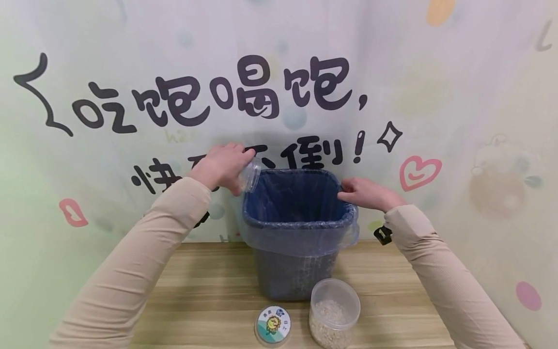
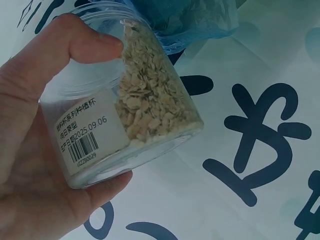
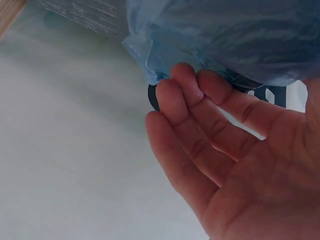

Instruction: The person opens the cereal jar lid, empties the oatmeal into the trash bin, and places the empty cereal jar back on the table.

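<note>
My left hand (image 1: 226,167) grips a clear plastic jar (image 1: 250,175) by its sides at the left rim of a lined trash bin (image 1: 296,274). In the left wrist view the jar is tilted, with oat flakes (image 2: 150,95) heaped along one side and a printed label (image 2: 87,132) on its wall. Its mouth is toward the blue bin liner (image 2: 190,22). At the bin's right rim, my right hand (image 1: 364,193) holds the edge. Its bent fingers (image 3: 172,102) lie outside against the liner, while the thumb tip is out of the right wrist view.
On the wooden table (image 1: 196,291), a clear tub (image 1: 334,310) partly filled with flakes stands before the bin. A round lid (image 1: 273,325) with a sunflower picture lies left of it. A printed backdrop (image 1: 457,97) rises right behind the bin.
</note>
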Demonstrator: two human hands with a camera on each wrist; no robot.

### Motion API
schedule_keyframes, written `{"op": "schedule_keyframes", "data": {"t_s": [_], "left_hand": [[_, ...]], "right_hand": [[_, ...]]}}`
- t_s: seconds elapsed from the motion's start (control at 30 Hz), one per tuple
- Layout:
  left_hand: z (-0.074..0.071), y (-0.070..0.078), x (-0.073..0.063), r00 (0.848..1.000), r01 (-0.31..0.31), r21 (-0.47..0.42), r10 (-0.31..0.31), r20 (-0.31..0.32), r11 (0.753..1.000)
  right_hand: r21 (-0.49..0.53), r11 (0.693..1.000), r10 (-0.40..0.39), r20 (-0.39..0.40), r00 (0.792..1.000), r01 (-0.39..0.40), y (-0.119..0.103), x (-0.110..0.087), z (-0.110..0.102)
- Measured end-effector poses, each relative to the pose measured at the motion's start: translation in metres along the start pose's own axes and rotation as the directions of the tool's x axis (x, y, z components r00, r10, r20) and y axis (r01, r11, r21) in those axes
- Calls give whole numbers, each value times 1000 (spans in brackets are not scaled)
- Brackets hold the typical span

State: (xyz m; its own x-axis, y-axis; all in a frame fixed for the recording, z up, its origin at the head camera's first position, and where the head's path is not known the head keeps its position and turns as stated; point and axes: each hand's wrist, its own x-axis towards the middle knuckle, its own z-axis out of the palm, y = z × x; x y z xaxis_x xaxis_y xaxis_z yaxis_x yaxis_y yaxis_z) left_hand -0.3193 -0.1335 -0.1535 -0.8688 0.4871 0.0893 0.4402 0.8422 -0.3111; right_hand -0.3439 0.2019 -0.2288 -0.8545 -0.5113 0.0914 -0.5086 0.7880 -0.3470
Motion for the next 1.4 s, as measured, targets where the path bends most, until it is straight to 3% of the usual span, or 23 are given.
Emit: {"op": "schedule_keyframes", "data": {"t_s": [1.4], "left_hand": [[-3,8,4,1000,-5,68,4,28,998]], "right_hand": [[5,999,-35,-28,999,35,-1,-1,2]]}}
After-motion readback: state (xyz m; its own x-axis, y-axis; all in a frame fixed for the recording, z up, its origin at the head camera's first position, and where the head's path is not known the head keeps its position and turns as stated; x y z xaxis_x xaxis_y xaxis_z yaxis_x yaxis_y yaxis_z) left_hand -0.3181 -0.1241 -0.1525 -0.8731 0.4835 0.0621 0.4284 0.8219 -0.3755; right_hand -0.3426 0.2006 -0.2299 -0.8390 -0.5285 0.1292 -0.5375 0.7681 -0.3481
